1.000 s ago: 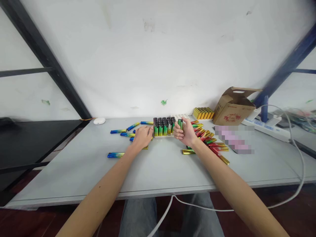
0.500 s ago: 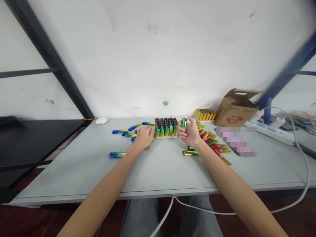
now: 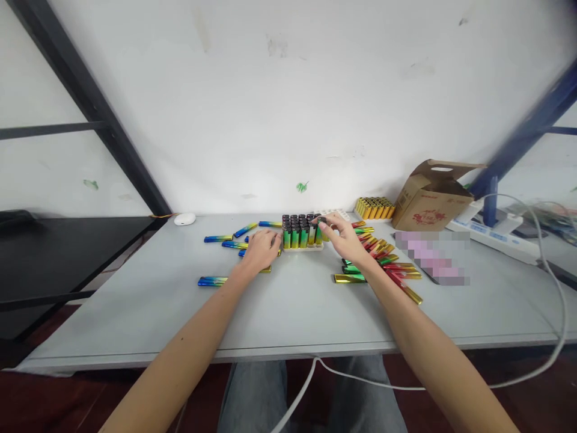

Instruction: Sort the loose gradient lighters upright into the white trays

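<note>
Near the middle of the frame, on the grey table point(image 3: 288, 313), stands a white tray point(image 3: 303, 246) filled with upright lighters point(image 3: 300, 231), black tops up and green-yellow bodies below. The right hand point(image 3: 345, 237) reaches to the right end of the tray; its fingers are curled around the top of one lighter point(image 3: 319, 228) at that corner, so this grip is closed on it. That lighter stands upright in or just above the tray; I cannot tell if it is fully seated. The left hand point(image 3: 261, 248) lies palm down at the left end of the tray, fingers touching its side. Its grip looks loose and flat, not holding anything I can see.

Left of the left hand, several blue lighters point(image 3: 223, 243) lie flat on the table, and one more blue one point(image 3: 213, 281) lies closer to the lower left. Right of the right hand is a pile of red, gold and green lighters point(image 3: 387, 264), lying flat. Behind them, near the wall, a second tray of yellow lighters point(image 3: 373, 208) stands, and beside it an open cardboard box point(image 3: 430, 198). A white cable point(image 3: 547, 282) runs along the right side of the table. A small white object point(image 3: 184, 219) lies at the back left.
</note>
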Action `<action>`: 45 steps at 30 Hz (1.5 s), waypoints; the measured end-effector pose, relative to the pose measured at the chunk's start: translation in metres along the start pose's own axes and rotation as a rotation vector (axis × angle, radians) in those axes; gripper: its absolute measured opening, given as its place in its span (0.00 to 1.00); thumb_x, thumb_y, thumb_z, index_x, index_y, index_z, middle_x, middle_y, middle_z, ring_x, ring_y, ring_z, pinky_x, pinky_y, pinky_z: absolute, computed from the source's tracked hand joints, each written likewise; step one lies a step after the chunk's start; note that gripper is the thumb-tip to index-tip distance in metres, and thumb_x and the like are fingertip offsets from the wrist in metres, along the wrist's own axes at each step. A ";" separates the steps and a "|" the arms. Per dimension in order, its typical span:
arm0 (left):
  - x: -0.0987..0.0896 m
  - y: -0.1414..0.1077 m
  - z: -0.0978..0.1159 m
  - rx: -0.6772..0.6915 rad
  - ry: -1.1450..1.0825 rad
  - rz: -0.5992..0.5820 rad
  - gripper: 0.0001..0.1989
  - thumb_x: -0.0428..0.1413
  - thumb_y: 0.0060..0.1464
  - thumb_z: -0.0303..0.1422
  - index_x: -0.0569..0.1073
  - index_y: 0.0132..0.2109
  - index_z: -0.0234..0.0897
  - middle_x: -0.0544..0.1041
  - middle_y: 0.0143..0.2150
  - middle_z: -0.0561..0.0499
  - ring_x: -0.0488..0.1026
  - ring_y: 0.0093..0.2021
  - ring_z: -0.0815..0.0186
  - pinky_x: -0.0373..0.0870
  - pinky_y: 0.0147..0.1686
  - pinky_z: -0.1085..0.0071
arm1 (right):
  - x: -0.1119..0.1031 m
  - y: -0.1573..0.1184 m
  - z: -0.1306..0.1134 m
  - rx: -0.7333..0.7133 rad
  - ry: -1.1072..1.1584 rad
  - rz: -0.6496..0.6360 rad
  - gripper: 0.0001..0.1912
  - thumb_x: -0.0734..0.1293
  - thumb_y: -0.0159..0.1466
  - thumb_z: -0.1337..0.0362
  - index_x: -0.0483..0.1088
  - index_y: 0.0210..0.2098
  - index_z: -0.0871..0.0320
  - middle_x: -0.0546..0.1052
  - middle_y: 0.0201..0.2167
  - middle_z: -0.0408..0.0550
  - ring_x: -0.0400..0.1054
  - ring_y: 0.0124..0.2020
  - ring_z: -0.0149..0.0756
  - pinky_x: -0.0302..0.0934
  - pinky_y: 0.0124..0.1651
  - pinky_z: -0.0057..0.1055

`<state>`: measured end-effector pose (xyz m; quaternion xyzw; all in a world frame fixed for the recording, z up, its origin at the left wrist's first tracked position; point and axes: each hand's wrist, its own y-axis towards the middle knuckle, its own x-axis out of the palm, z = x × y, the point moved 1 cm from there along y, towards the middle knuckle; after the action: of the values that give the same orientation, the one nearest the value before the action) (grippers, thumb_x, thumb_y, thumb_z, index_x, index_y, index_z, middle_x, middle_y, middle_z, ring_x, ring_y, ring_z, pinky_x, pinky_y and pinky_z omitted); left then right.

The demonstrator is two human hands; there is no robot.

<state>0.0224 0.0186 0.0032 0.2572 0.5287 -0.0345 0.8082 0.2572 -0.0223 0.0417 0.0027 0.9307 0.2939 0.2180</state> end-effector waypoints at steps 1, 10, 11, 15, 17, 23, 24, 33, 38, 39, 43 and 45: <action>0.001 0.000 -0.001 0.000 0.003 -0.003 0.17 0.43 0.66 0.35 0.73 0.34 0.39 0.77 0.41 0.46 0.72 0.46 0.55 0.64 0.44 0.62 | 0.000 -0.001 0.000 -0.039 -0.087 -0.012 0.18 0.63 0.65 0.50 0.76 0.42 0.55 0.72 0.37 0.50 0.66 0.41 0.40 0.63 0.36 0.33; 0.001 0.000 0.001 -0.019 0.022 -0.033 0.13 0.47 0.62 0.34 0.76 0.39 0.39 0.77 0.44 0.45 0.71 0.49 0.53 0.64 0.47 0.60 | -0.004 -0.004 0.009 -0.133 -0.299 -0.127 0.13 0.65 0.64 0.62 0.75 0.47 0.54 0.76 0.41 0.51 0.70 0.36 0.38 0.66 0.37 0.36; 0.000 0.000 0.001 -0.023 0.020 -0.036 0.13 0.47 0.62 0.34 0.76 0.39 0.39 0.77 0.44 0.45 0.71 0.49 0.53 0.64 0.47 0.60 | -0.004 -0.004 0.009 -0.136 -0.294 -0.128 0.13 0.65 0.64 0.62 0.75 0.47 0.55 0.77 0.42 0.50 0.70 0.36 0.38 0.66 0.38 0.36; 0.001 -0.001 0.001 -0.030 0.014 -0.040 0.13 0.47 0.62 0.34 0.76 0.40 0.39 0.77 0.45 0.45 0.71 0.50 0.53 0.64 0.48 0.58 | -0.003 -0.004 0.009 -0.132 -0.250 -0.087 0.12 0.66 0.63 0.63 0.75 0.45 0.55 0.79 0.43 0.50 0.72 0.36 0.38 0.67 0.39 0.36; 0.002 0.000 0.000 -0.026 0.014 -0.037 0.13 0.47 0.61 0.34 0.76 0.40 0.39 0.77 0.44 0.45 0.71 0.50 0.53 0.64 0.49 0.58 | -0.002 -0.004 0.011 -0.112 -0.224 -0.080 0.12 0.66 0.62 0.62 0.74 0.45 0.54 0.79 0.41 0.49 0.72 0.34 0.37 0.67 0.39 0.36; 0.003 0.000 0.000 -0.014 0.012 -0.029 0.13 0.47 0.61 0.34 0.76 0.39 0.39 0.77 0.43 0.45 0.71 0.48 0.52 0.64 0.49 0.57 | -0.002 -0.005 0.014 -0.142 -0.306 0.018 0.10 0.67 0.62 0.60 0.75 0.43 0.51 0.78 0.42 0.49 0.71 0.42 0.43 0.67 0.45 0.43; 0.003 0.000 0.000 -0.017 0.012 -0.030 0.13 0.47 0.61 0.34 0.76 0.39 0.39 0.77 0.43 0.45 0.71 0.49 0.52 0.64 0.49 0.57 | -0.003 -0.006 0.014 -0.175 -0.348 0.050 0.09 0.67 0.62 0.60 0.75 0.42 0.51 0.76 0.46 0.50 0.70 0.47 0.45 0.65 0.48 0.45; 0.002 0.000 0.000 -0.017 0.016 -0.034 0.12 0.48 0.61 0.34 0.77 0.39 0.39 0.77 0.44 0.45 0.71 0.49 0.53 0.64 0.49 0.58 | -0.007 -0.003 0.013 -0.259 -0.421 0.037 0.08 0.66 0.63 0.62 0.74 0.42 0.51 0.71 0.53 0.52 0.64 0.56 0.48 0.59 0.58 0.47; 0.001 0.000 0.001 -0.023 0.018 -0.035 0.12 0.48 0.61 0.34 0.76 0.39 0.39 0.77 0.43 0.44 0.71 0.49 0.52 0.64 0.48 0.58 | -0.015 -0.001 0.020 -0.199 -0.411 -0.009 0.08 0.66 0.63 0.61 0.71 0.42 0.53 0.67 0.57 0.54 0.60 0.61 0.49 0.54 0.62 0.50; 0.001 0.000 0.001 -0.024 0.018 -0.036 0.12 0.48 0.61 0.34 0.76 0.39 0.38 0.78 0.43 0.44 0.71 0.49 0.52 0.64 0.48 0.58 | -0.016 -0.001 0.021 -0.193 -0.405 -0.018 0.09 0.66 0.63 0.61 0.71 0.42 0.53 0.67 0.58 0.54 0.60 0.61 0.49 0.54 0.62 0.50; 0.001 0.000 0.002 -0.018 0.017 -0.033 0.12 0.48 0.61 0.34 0.76 0.40 0.39 0.78 0.43 0.45 0.71 0.49 0.52 0.64 0.49 0.58 | -0.015 -0.001 0.021 -0.211 -0.382 -0.041 0.09 0.65 0.63 0.61 0.71 0.43 0.52 0.67 0.57 0.54 0.61 0.61 0.47 0.54 0.63 0.48; 0.002 0.000 0.002 -0.015 0.018 -0.032 0.12 0.48 0.61 0.34 0.77 0.40 0.39 0.78 0.43 0.45 0.71 0.49 0.53 0.64 0.49 0.58 | -0.013 -0.002 0.020 -0.232 -0.388 -0.043 0.09 0.65 0.64 0.61 0.72 0.44 0.52 0.68 0.56 0.54 0.62 0.60 0.47 0.56 0.62 0.48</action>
<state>0.0246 0.0177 0.0021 0.2427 0.5404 -0.0411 0.8046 0.2769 -0.0145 0.0314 0.0144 0.8311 0.3881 0.3981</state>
